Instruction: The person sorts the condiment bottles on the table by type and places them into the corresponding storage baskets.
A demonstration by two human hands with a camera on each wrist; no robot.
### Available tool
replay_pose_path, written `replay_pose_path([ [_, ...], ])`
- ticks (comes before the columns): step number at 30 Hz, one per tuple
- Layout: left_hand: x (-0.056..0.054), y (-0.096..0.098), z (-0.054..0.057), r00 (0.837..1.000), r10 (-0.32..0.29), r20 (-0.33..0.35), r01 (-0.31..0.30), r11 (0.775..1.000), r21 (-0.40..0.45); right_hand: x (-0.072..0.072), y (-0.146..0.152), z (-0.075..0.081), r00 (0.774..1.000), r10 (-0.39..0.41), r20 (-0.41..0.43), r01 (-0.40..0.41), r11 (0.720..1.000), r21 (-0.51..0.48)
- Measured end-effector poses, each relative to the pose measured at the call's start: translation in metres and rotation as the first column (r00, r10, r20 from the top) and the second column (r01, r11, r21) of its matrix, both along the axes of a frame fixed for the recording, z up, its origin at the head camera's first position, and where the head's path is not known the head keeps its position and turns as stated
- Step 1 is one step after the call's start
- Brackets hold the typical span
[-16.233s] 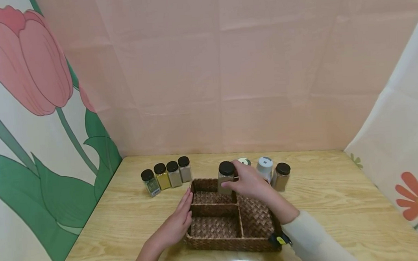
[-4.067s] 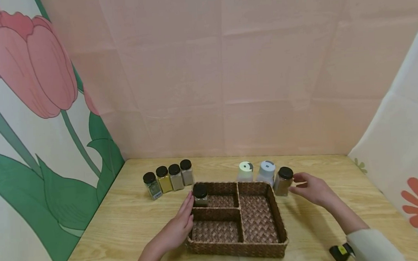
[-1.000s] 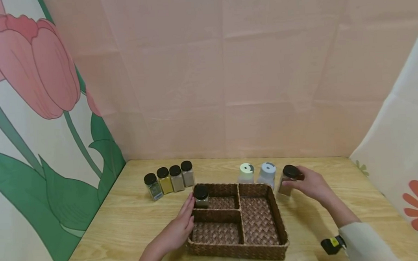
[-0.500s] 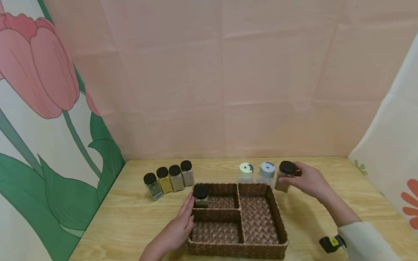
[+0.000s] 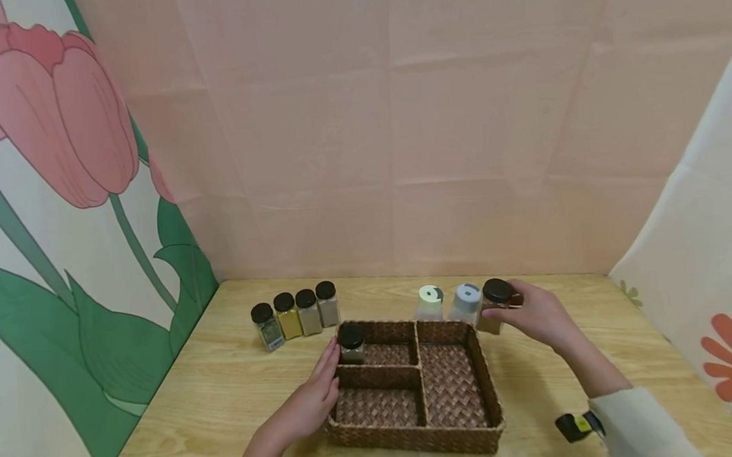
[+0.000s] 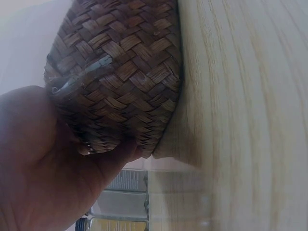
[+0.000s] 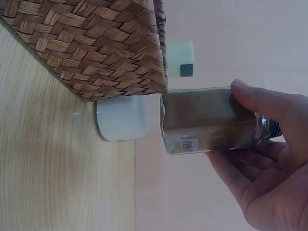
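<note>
My right hand (image 5: 535, 314) holds a brown jar (image 5: 493, 308) with its fingers curled round the top, near the black lid. In the right wrist view my fingers (image 7: 262, 108) wrap the jar (image 7: 211, 120) and it is up off the table (image 5: 225, 394), just past the far right corner of the basket (image 5: 458, 436).

My left hand (image 5: 309, 397) lies flat against the left side of the basket, fingers straight, pressing to keep it in place. In the left wrist view my palm (image 6: 43, 159) touches the woven wall (image 6: 125, 72).

One jar (image 5: 351, 343) already stands in the far left box of the basket, right by my left fingertips. The other two boxes have nothing in them.

Two white pots (image 5: 430, 302) stand just left of my right hand, behind the basket. Four small jars (image 5: 296, 313) stand in a row past my left hand.

I think I am in the carrying step: the brown jar is picked up but not in the basket yet. Next I think I must bring it left over the rim, miss the white pots, keep it standing up, and lower it into a box while my left hand holds the basket.
</note>
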State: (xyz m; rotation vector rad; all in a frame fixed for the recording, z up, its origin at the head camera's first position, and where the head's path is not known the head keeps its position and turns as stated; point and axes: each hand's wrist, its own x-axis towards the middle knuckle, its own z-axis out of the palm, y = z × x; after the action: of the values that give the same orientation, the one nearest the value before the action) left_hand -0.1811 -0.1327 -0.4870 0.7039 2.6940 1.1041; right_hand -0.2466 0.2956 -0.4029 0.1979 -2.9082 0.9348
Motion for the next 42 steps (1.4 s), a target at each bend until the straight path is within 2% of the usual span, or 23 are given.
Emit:
replay_pose_path([
  [20,0.000,0.000,-0.001,1.000,0.001,0.004,-0.001,1.000,0.004,0.005,-0.014,0.013,1.000,0.024,-0.019,-0.024,1.000,-0.016],
  [28,0.000,0.000,-0.001,1.000,-0.002,0.017,0.002,1.000,0.010,0.007,-0.025,0.017,0.997,0.059,-0.042,-0.060,0.998,-0.030],
  [42,0.000,0.000,-0.001,1.000,-0.001,0.007,0.001,1.000,0.010,0.003,-0.037,0.017,0.996,0.072,-0.043,-0.073,0.997,-0.031],
])
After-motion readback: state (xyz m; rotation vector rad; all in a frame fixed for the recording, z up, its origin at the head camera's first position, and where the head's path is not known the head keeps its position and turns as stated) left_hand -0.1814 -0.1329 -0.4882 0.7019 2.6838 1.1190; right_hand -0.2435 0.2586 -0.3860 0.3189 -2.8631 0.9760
